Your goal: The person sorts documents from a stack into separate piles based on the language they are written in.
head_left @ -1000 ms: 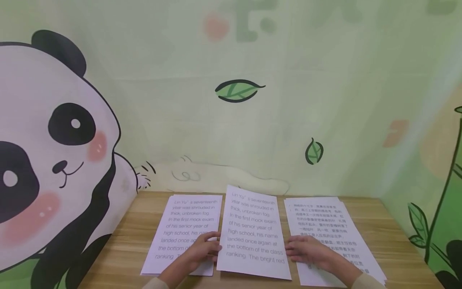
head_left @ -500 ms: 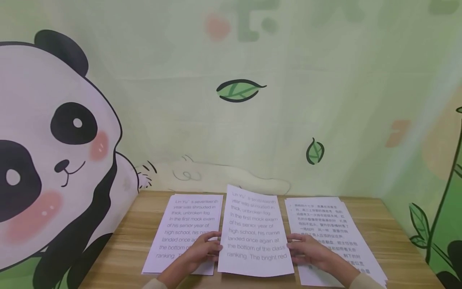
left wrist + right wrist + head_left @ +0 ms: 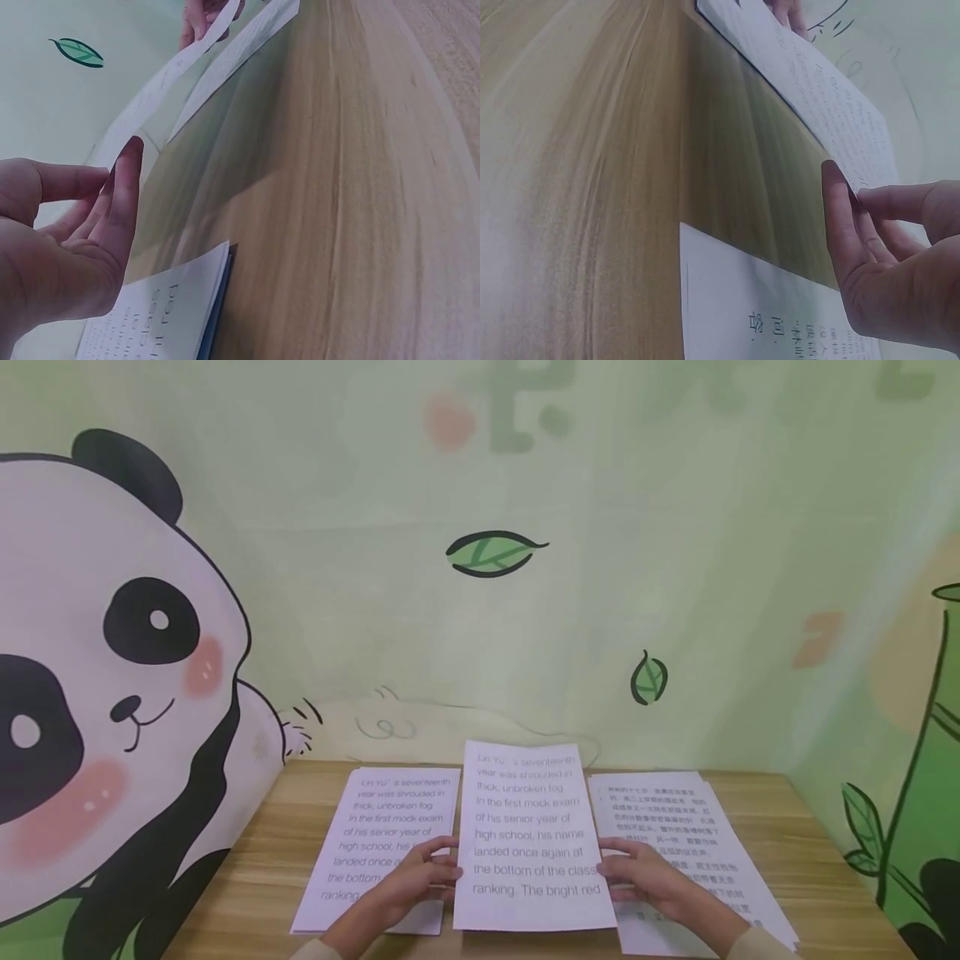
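Note:
A sheet of paper (image 3: 534, 835) with large English print is held up off the table in the middle of the head view. My left hand (image 3: 420, 885) pinches its left edge between thumb and fingers. The opposite edge is pinched by my right hand (image 3: 647, 881), thumb on the near face. In the left wrist view the sheet (image 3: 169, 86) stands away from the wood. The right wrist view shows the same sheet (image 3: 817, 86) slightly bowed, with the fingertips behind it.
A stack of English-printed pages (image 3: 397, 818) lies left, partly under my left hand. Chinese-printed pages (image 3: 675, 827) lie right, partly behind my right hand. All rest on a wooden table (image 3: 251, 877). A green cloth backdrop with a panda (image 3: 180, 760) rises behind it.
The sheet's lower right corner has shifted slightly right and up, and the sheet now stands straighter. Both hands keep their hold at the side edges. The stacks stay put.

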`<state>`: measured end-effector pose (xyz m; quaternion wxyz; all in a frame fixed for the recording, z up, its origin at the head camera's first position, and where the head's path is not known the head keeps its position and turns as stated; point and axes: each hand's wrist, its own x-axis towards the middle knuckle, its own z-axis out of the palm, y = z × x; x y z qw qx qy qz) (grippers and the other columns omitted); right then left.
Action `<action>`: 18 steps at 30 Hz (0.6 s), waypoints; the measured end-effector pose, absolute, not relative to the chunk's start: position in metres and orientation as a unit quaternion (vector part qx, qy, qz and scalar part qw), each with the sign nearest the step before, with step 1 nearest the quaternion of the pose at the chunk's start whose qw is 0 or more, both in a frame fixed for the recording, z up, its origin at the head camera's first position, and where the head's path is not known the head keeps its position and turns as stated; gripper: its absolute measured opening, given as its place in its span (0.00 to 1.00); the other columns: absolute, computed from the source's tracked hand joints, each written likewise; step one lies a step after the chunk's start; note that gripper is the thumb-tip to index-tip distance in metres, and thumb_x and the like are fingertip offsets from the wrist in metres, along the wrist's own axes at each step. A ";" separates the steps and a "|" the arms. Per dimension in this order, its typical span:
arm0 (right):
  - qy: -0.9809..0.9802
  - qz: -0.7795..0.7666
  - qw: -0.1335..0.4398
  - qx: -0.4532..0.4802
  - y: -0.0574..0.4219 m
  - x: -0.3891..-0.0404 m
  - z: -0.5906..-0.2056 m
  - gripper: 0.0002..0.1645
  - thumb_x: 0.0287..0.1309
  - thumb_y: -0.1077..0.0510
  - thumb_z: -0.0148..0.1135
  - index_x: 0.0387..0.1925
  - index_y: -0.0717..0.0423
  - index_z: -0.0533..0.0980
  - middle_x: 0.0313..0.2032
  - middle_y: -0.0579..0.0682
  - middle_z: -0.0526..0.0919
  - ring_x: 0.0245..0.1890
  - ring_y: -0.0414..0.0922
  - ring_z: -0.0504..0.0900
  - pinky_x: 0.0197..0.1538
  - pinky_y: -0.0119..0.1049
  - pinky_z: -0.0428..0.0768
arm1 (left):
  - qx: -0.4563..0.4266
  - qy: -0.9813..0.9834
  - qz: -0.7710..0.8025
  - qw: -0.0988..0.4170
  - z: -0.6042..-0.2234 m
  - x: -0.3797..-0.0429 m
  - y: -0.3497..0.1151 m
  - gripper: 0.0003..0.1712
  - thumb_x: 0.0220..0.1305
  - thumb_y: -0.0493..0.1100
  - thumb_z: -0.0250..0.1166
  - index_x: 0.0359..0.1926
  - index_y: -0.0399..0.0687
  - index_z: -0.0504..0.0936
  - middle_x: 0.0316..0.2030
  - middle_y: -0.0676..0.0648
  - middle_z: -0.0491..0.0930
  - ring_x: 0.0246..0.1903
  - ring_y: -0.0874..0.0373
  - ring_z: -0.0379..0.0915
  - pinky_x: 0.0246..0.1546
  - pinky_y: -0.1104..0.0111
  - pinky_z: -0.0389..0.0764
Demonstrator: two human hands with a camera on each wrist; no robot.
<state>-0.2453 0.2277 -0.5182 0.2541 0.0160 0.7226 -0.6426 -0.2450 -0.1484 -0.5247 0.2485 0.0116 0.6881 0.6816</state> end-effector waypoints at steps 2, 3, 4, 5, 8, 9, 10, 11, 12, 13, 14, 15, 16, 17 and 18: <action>0.722 -0.646 0.249 0.009 0.229 -0.244 -0.517 0.43 0.66 0.58 0.63 0.74 0.72 0.55 0.49 0.54 0.86 0.49 0.48 0.86 0.54 0.49 0.87 | 0.015 0.688 0.681 0.251 -0.523 -0.246 -0.149 0.35 0.65 0.35 0.63 0.71 0.36 0.64 0.43 0.48 0.85 0.40 0.59 0.84 0.44 0.64 0.86; 0.720 -0.648 0.248 0.005 0.229 -0.244 -0.516 0.43 0.67 0.58 0.62 0.74 0.72 0.55 0.49 0.53 0.86 0.49 0.48 0.86 0.54 0.49 0.87 | 0.016 0.688 0.681 0.251 -0.523 -0.246 -0.149 0.35 0.65 0.35 0.63 0.71 0.36 0.64 0.43 0.48 0.85 0.41 0.58 0.84 0.45 0.64 0.86; 0.720 -0.649 0.246 0.003 0.230 -0.244 -0.515 0.43 0.67 0.59 0.62 0.74 0.72 0.56 0.49 0.53 0.87 0.50 0.48 0.86 0.54 0.49 0.87 | 0.017 0.687 0.682 0.250 -0.522 -0.247 -0.149 0.35 0.65 0.35 0.63 0.71 0.36 0.64 0.45 0.47 0.85 0.41 0.58 0.83 0.45 0.64 0.86; 0.720 -0.649 0.245 0.001 0.230 -0.243 -0.514 0.42 0.67 0.59 0.62 0.74 0.72 0.56 0.49 0.53 0.87 0.50 0.48 0.86 0.54 0.49 0.86 | 0.018 0.688 0.682 0.249 -0.521 -0.247 -0.149 0.35 0.65 0.35 0.63 0.71 0.36 0.64 0.46 0.47 0.85 0.41 0.58 0.83 0.45 0.64 0.86; 0.723 -0.647 0.242 0.004 0.230 -0.243 -0.511 0.42 0.67 0.59 0.63 0.74 0.71 0.57 0.49 0.53 0.86 0.50 0.48 0.87 0.54 0.49 0.86 | 0.022 0.689 0.681 0.247 -0.519 -0.248 -0.150 0.35 0.65 0.36 0.63 0.71 0.36 0.64 0.48 0.45 0.85 0.42 0.57 0.83 0.46 0.64 0.86; 0.725 -0.645 0.241 0.007 0.229 -0.243 -0.509 0.42 0.67 0.59 0.63 0.74 0.70 0.57 0.49 0.53 0.86 0.50 0.48 0.87 0.54 0.49 0.86 | 0.022 0.690 0.681 0.245 -0.519 -0.248 -0.151 0.36 0.65 0.36 0.63 0.72 0.35 0.64 0.48 0.45 0.84 0.42 0.57 0.83 0.46 0.64 0.86; 0.727 -0.644 0.239 0.009 0.229 -0.242 -0.508 0.41 0.67 0.59 0.63 0.74 0.70 0.58 0.49 0.53 0.86 0.50 0.48 0.87 0.54 0.49 0.87 | 0.022 0.691 0.680 0.244 -0.518 -0.248 -0.152 0.36 0.65 0.36 0.63 0.72 0.35 0.63 0.48 0.44 0.84 0.42 0.57 0.83 0.46 0.64 0.86; 0.728 -0.643 0.238 0.009 0.228 -0.242 -0.506 0.41 0.67 0.59 0.63 0.74 0.70 0.58 0.49 0.53 0.86 0.50 0.48 0.87 0.54 0.49 0.87 | 0.022 0.692 0.679 0.243 -0.518 -0.249 -0.153 0.36 0.65 0.36 0.64 0.72 0.35 0.63 0.49 0.44 0.84 0.42 0.57 0.83 0.46 0.64 0.86; 0.728 -0.643 0.237 0.009 0.227 -0.241 -0.505 0.41 0.67 0.59 0.63 0.74 0.70 0.58 0.49 0.54 0.86 0.49 0.48 0.87 0.54 0.48 0.87 | 0.020 0.692 0.679 0.243 -0.517 -0.249 -0.153 0.37 0.65 0.36 0.64 0.72 0.35 0.63 0.49 0.44 0.84 0.42 0.57 0.82 0.47 0.63 0.86; 0.728 -0.644 0.236 0.007 0.227 -0.240 -0.505 0.41 0.67 0.59 0.63 0.74 0.70 0.58 0.50 0.54 0.86 0.50 0.48 0.87 0.54 0.48 0.87 | 0.019 0.693 0.678 0.242 -0.517 -0.249 -0.154 0.37 0.65 0.36 0.64 0.73 0.35 0.63 0.49 0.44 0.84 0.42 0.57 0.82 0.47 0.63 0.86; 0.728 -0.644 0.235 0.005 0.226 -0.239 -0.504 0.41 0.67 0.59 0.63 0.74 0.70 0.58 0.50 0.54 0.86 0.49 0.48 0.87 0.54 0.48 0.87 | 0.017 0.694 0.678 0.242 -0.517 -0.249 -0.155 0.37 0.65 0.36 0.64 0.73 0.35 0.63 0.50 0.44 0.84 0.43 0.57 0.82 0.47 0.63 0.86; 0.728 -0.644 0.234 0.006 0.225 -0.239 -0.504 0.41 0.66 0.59 0.63 0.74 0.71 0.58 0.49 0.54 0.87 0.49 0.48 0.87 0.53 0.48 0.87 | 0.016 0.694 0.678 0.242 -0.517 -0.249 -0.155 0.37 0.65 0.36 0.64 0.73 0.36 0.63 0.50 0.44 0.83 0.43 0.57 0.82 0.48 0.63 0.86; 0.728 -0.644 0.235 0.005 0.224 -0.239 -0.503 0.42 0.66 0.58 0.64 0.74 0.71 0.58 0.50 0.54 0.87 0.49 0.48 0.87 0.53 0.48 0.87 | 0.015 0.695 0.677 0.241 -0.518 -0.249 -0.156 0.37 0.65 0.36 0.64 0.73 0.36 0.63 0.50 0.44 0.84 0.43 0.57 0.82 0.48 0.63 0.86; 0.728 -0.644 0.235 0.007 0.223 -0.238 -0.503 0.42 0.66 0.58 0.64 0.74 0.70 0.58 0.50 0.54 0.87 0.48 0.48 0.87 0.53 0.47 0.87 | 0.015 0.695 0.677 0.241 -0.518 -0.250 -0.157 0.37 0.65 0.36 0.64 0.73 0.37 0.64 0.50 0.44 0.84 0.43 0.57 0.82 0.48 0.63 0.86; 0.729 -0.643 0.235 0.007 0.222 -0.238 -0.503 0.42 0.66 0.57 0.64 0.74 0.70 0.58 0.50 0.54 0.86 0.48 0.48 0.87 0.53 0.47 0.87 | 0.015 0.695 0.677 0.240 -0.518 -0.250 -0.158 0.36 0.65 0.36 0.64 0.73 0.37 0.64 0.50 0.45 0.84 0.44 0.57 0.82 0.48 0.63 0.85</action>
